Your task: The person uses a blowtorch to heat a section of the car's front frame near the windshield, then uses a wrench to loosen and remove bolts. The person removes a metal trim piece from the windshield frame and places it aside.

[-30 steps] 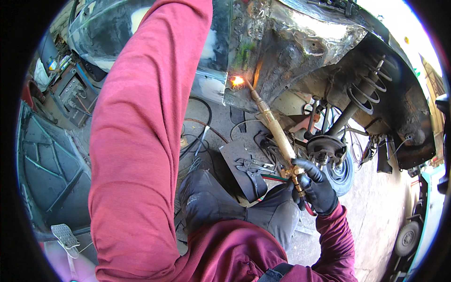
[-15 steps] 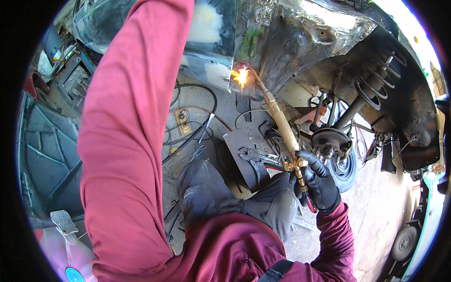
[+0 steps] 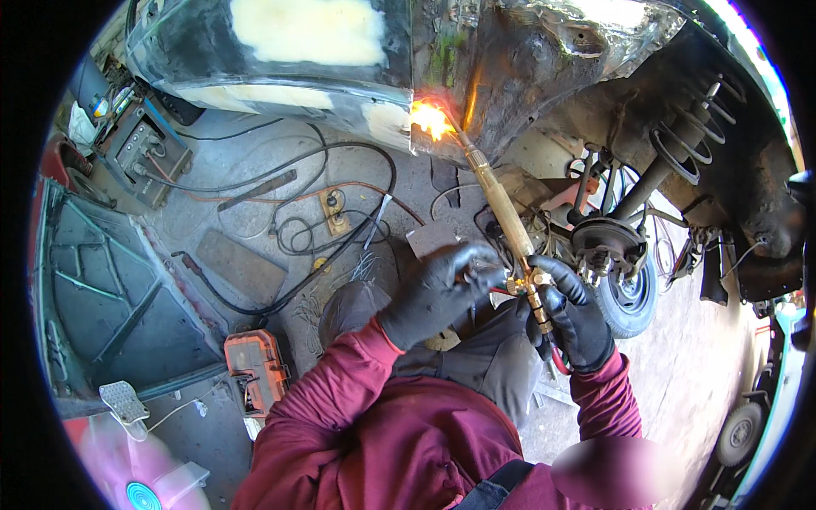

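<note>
My right hand, in a black glove, is wrapped round the lower end of a brass gas torch, beside its valves. My left hand, also gloved, has its fingers curled together at the torch's left valve knob. The torch slants up and to the left. Its tip is at the lower edge of a bare, dark car body panel, where a bright orange flame burns and the metal glows. A red hose comes out below my right hand.
On the right are a coil spring strut, a brake disc and a wheel. Black cables run across the floor from a machine. A car door, an orange toolbox and a spinning fan are at left.
My left arm has come down from the car body, and its hand is now at the torch valve. The flame looks larger and brighter. My right hand keeps its hold on the torch.
</note>
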Action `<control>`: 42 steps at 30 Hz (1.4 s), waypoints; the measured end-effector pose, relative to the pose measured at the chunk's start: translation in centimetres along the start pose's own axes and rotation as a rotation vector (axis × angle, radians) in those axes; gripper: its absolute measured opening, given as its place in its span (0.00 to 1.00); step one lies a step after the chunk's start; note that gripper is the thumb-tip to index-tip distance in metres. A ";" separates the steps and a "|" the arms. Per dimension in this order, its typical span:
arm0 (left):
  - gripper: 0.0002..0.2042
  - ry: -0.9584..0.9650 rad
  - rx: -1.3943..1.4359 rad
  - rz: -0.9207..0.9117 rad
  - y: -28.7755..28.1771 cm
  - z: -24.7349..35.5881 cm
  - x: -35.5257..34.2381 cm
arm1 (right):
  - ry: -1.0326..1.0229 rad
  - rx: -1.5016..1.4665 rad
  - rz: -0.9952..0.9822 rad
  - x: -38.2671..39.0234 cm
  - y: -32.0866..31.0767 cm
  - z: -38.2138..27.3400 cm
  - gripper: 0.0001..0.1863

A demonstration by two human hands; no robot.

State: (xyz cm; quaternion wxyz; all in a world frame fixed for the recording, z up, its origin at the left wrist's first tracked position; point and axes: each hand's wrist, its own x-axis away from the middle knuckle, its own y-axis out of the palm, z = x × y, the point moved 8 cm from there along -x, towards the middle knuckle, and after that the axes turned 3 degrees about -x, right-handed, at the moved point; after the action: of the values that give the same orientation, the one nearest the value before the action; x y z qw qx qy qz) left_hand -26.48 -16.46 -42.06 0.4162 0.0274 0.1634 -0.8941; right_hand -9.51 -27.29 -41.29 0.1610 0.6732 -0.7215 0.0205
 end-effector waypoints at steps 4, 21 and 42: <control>0.18 0.000 0.067 0.000 2.7 -1.0 0.7 | -0.002 0.046 0.005 0.2 -0.1 0.1 0.31; 0.16 0.089 -0.013 -0.017 3.9 -0.8 1.3 | 0.032 -0.065 0.013 0.4 0.7 0.5 0.32; 0.13 0.108 -0.079 -0.006 4.1 -0.6 1.5 | 0.033 -0.069 0.023 0.5 0.5 0.9 0.29</control>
State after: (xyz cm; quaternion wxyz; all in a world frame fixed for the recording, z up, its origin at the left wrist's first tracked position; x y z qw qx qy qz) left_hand -24.46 -19.81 -44.01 0.4050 0.0589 0.2210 -0.8853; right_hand -10.24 -27.90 -41.91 0.1957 0.6583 -0.7268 0.0088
